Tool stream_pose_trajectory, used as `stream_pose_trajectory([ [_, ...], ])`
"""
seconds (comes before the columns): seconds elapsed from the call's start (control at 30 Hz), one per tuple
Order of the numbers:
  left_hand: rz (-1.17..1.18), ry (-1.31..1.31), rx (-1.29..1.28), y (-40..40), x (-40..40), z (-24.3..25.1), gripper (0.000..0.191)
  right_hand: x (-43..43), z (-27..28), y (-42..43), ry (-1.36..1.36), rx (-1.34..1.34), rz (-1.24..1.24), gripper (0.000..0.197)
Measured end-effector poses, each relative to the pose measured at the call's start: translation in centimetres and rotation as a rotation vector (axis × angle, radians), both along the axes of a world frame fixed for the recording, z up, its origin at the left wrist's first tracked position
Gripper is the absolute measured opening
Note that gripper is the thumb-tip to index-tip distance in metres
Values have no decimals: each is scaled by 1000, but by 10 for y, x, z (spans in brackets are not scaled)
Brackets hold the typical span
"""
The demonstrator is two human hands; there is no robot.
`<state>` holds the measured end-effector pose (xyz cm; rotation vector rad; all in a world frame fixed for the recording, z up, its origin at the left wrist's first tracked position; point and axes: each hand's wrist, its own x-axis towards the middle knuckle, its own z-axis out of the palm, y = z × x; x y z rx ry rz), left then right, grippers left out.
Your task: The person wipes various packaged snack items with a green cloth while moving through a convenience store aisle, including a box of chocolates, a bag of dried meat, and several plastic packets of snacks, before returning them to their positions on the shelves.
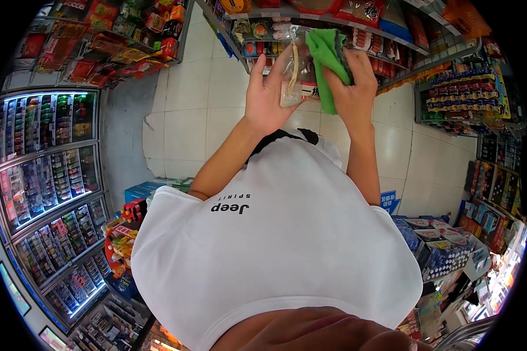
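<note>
My left hand [267,103] grips a clear plastic package [295,72] from its left side, the thumb and fingers spread around it. A long, pale, twisted item shows through the plastic, and printed writing runs along the lower edge. In my right hand [356,90] is a bunched green cloth [327,66] with a dark grey reverse side. The cloth lies against or just in front of the package's right part and hides some of it. Both hands are raised before a metal shelf unit [285,17] stocked with packaged food.
Packaged goods hang on a rack [114,39] at upper left. Glass-door drink coolers [48,171] line the left side. Pale floor tiles [184,127] lie below. Hanging snack packets [463,94] are at right, and stacked bottle packs [443,259] stand at lower right.
</note>
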<state>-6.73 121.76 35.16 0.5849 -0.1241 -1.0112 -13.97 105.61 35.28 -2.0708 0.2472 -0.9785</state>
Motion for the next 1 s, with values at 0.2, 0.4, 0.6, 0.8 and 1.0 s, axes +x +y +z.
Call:
stream_pose_trajectory([
  [0.2,-28,-47,2,-1,6,-4,71,-19,-5,17,59,-29,121,41],
  [0.4,-38,-112,-8,3,-2,-12,61,-16,-1,-2,-36,26,-1,37],
  [0.6,-4,-212,-60,2,-3,-12,61,-30,-8,6,35,109,64,38],
  [0.8,65,-292,38,1,-5,-13,68,-29,-5,2,33,265,43,31],
  [1.0,22,-194,-26,4,0,-9,64,-34,5,10,40,781,47,26],
])
